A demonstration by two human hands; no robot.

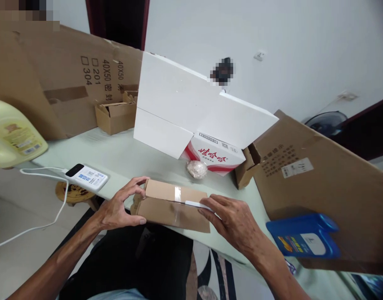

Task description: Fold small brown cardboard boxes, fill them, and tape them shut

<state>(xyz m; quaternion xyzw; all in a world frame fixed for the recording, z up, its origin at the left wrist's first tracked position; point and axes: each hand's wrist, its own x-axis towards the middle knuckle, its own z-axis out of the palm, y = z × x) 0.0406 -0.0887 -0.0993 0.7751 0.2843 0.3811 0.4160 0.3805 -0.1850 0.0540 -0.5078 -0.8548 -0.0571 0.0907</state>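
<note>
A small brown cardboard box (160, 208) lies near the table's front edge, its two top flaps meeting along a middle seam. A short strip of clear shiny tape (177, 194) crosses that seam. My left hand (122, 206) grips the box's left end, thumb on the near side and fingers on the far side. Between the thumb and fingers of my right hand (231, 214) is a slim white tool (194, 204), laid along the seam just right of the tape; its exact kind is unclear. Beyond the box sits a roll of clear tape (197, 169).
A white and red carton (216, 154) and white panels (178, 96) stand behind. Open brown boxes (116, 114) flank them. A power bank (86, 177) with a white cable and a yellow jug (16, 133) are left; a blue bottle (304, 237) lies right.
</note>
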